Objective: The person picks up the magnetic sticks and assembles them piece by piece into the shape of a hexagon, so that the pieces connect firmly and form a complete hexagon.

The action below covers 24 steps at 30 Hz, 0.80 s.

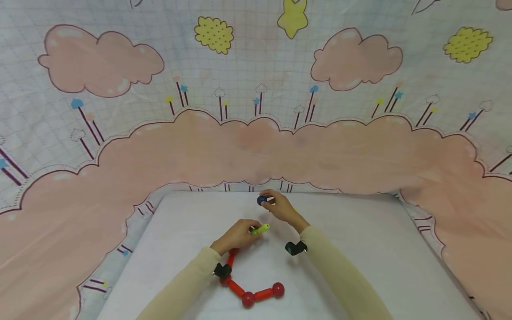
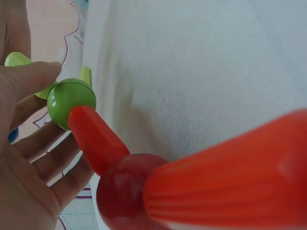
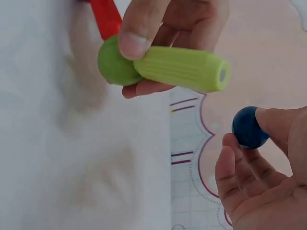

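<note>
My left hand [image 1: 240, 233] pinches a yellow-green magnetic stick [image 3: 184, 68] between thumb and fingers, near where it meets a green ball [image 2: 69, 96]. From that ball a red stick [image 2: 98, 141] runs to a dark red ball [image 2: 129, 191], part of a curved chain of red sticks and balls. The chain's near end, with a red ball [image 1: 278, 290], lies on the white table. My right hand [image 1: 282, 206] holds a dark blue ball [image 3: 248, 127] between thumb and fingertips, apart from the yellow-green stick and slightly farther back.
Another yellow-green piece [image 2: 86, 74] shows behind the green ball in the left wrist view. The white tabletop [image 1: 360, 258] ends at a back edge just beyond my right hand. A cloth [image 1: 248, 151] printed with pink clouds hangs behind and around it.
</note>
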Each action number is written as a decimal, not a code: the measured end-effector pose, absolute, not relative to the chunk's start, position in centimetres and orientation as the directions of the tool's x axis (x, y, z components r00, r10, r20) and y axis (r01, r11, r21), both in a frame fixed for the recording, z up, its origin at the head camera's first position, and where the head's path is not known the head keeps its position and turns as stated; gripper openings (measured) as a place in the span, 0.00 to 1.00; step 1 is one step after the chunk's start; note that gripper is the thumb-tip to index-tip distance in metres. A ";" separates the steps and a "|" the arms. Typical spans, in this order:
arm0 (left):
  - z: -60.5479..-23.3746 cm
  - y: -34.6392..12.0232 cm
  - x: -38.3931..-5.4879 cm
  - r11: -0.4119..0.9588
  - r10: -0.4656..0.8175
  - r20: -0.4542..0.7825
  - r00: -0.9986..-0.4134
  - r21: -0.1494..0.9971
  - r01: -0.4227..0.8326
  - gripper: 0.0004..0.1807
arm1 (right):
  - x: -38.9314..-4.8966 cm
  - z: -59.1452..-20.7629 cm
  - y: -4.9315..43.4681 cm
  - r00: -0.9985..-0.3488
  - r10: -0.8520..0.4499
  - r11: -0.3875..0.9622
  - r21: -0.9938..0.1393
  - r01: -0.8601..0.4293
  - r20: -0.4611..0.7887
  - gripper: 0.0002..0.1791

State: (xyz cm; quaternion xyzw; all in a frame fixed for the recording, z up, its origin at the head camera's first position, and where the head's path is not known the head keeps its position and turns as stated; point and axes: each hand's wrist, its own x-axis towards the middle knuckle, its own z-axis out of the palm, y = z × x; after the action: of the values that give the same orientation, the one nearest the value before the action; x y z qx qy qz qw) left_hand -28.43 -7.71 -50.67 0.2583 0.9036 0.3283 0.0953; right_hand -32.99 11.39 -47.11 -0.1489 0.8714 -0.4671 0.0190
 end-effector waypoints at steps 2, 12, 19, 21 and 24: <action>-50.6 -7.6 -28.5 0.655 0.527 -0.011 -0.850 0.642 0.398 0.13 | -32.4 -47.0 11.9 -0.962 -0.254 0.487 -0.846 -0.217 0.101 0.18; -50.5 -7.3 -28.7 0.662 0.511 -0.023 -0.859 0.648 0.377 0.15 | -29.9 -47.5 13.8 -0.976 -0.186 0.392 -0.902 -0.180 0.114 0.18; -50.4 -7.3 -28.6 0.684 0.481 -0.049 -0.875 0.645 0.340 0.18 | -28.1 -47.9 14.8 -0.975 -0.177 0.351 -0.916 -0.193 0.137 0.20; -50.4 -7.3 -28.6 0.683 0.478 -0.049 -0.877 0.648 0.336 0.18 | -27.5 -48.0 14.9 -0.978 -0.165 0.345 -0.922 -0.176 0.125 0.19; -50.5 -7.3 -28.7 0.679 0.481 -0.044 -0.876 0.650 0.340 0.17 | -26.8 -48.2 15.0 -0.983 -0.145 0.332 -0.931 -0.154 0.111 0.18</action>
State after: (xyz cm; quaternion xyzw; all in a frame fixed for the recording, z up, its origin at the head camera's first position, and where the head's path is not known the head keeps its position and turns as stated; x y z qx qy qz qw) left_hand -28.67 -7.33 -50.48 0.2256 0.9102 0.3307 0.1061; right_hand -26.82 14.99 -48.23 -0.0915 0.8160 -0.5707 -0.0041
